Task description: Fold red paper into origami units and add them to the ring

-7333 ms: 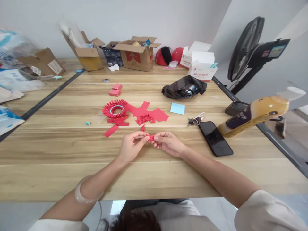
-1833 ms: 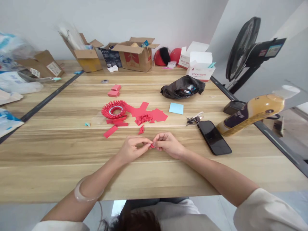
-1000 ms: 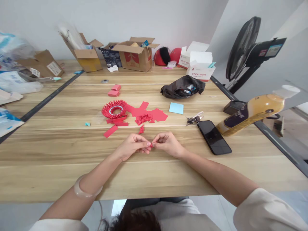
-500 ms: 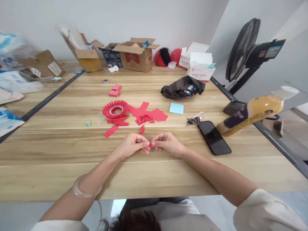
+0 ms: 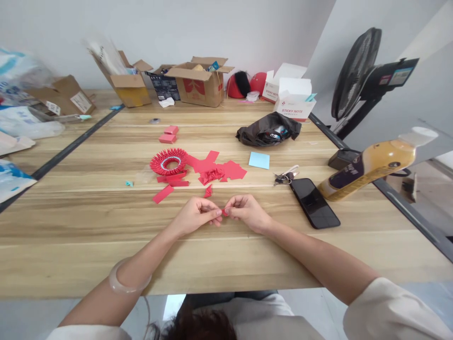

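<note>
Between my fingertips is a small piece of folded red paper (image 5: pixel 224 213), mostly covered by them. My left hand (image 5: pixel 200 215) pinches it from the left, and my right hand (image 5: pixel 248 212) from the right. Just beyond lies a folded red paper piece (image 5: pixel 208 191). Farther off are a heap of folded red pieces (image 5: pixel 211 176) and flat red paper sheets (image 5: pixel 233 170). To their left sits a ring of interlocked red folded paper (image 5: pixel 169 161) with a light-blue inner band. Red paper strips (image 5: pixel 163 194) lie in front of the ring.
A black phone (image 5: pixel 314 203), keys (image 5: pixel 284 178) and a tilted yellow bottle (image 5: pixel 368 165) are on the right. Blue sticky notes (image 5: pixel 259 160) and a black plastic bag (image 5: pixel 269 130) lie farther back. Red paper stacks (image 5: pixel 167 138) and cardboard boxes (image 5: pixel 200 85) stand beyond. A fan (image 5: pixel 357 73) is at right.
Both hands have shifted very slightly to the right with the red paper still pinched between them. The things on the table have stayed put.
</note>
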Tool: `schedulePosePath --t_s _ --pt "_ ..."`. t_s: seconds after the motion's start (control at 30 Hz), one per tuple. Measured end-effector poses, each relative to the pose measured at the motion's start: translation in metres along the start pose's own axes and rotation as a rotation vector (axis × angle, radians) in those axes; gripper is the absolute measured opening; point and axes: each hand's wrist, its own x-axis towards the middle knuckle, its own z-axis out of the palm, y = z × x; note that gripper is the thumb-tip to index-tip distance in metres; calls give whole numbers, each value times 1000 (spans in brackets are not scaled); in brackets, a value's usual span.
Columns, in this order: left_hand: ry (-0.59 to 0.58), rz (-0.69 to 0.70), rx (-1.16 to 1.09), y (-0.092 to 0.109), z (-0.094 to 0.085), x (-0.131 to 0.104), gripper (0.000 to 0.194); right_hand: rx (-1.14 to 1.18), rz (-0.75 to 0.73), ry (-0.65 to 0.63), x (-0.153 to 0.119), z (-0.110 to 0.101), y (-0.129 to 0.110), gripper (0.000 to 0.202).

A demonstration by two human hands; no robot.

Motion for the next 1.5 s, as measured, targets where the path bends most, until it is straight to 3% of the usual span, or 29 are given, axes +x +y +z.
schedulePosePath --t_s 0.37,0.6,0.77,0.93,1.07,1.37,1.5 --pt "47 101 52 1 0 -1 19 13 -16 -25 -1 0 1 22" --pt "30 76 10 0 0 1 16 -27 -154 -37 -4 2 0 25" --pt "37 28 -106 -1 0 1 15 -178 -252 -65 -5 -2 1 21" --pt "22 6 -173 -3 0 1 13 -538 -434 -100 -7 -8 -5 17" --pt "8 9 -196 -2 1 1 13 -672 -548 -138 -8 -10 -9 18" --pt "11 44 -115 1 3 0 19 -672 -516 -157 -8 -8 -7 19" --pt "10 67 -70 -2 2 1 21 -509 -407 -107 -6 -7 -5 18"
